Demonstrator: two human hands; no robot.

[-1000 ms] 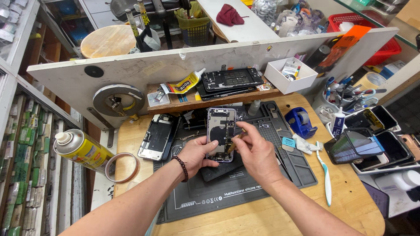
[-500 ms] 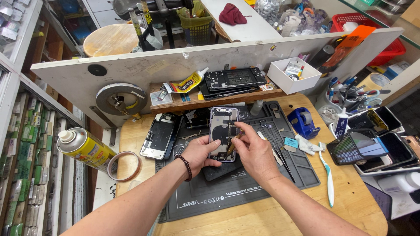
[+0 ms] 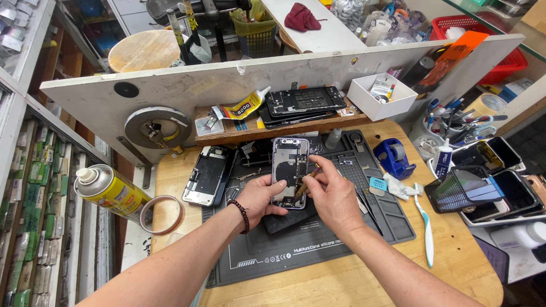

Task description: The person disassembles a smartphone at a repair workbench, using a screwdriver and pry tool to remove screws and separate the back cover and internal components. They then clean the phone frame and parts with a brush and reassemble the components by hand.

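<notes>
The opened phone (image 3: 289,170), a slim metal-rimmed slab of exposed parts, lay over the dark rubbery mat (image 3: 318,250), long axis running away from the person. Left hand (image 3: 263,196) clasped its lower edge; right hand (image 3: 330,193) pinched a thin brown tool (image 3: 307,181), tip angled down onto the innards.

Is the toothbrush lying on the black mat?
No, the toothbrush lies on the bare wooden table, right of the black mat.

Left hand (image 3: 263,196) steadying opened phone (image 3: 289,171), right hand (image 3: 331,193) pressing what looks like a brown tool (image 3: 306,182) inside
</notes>
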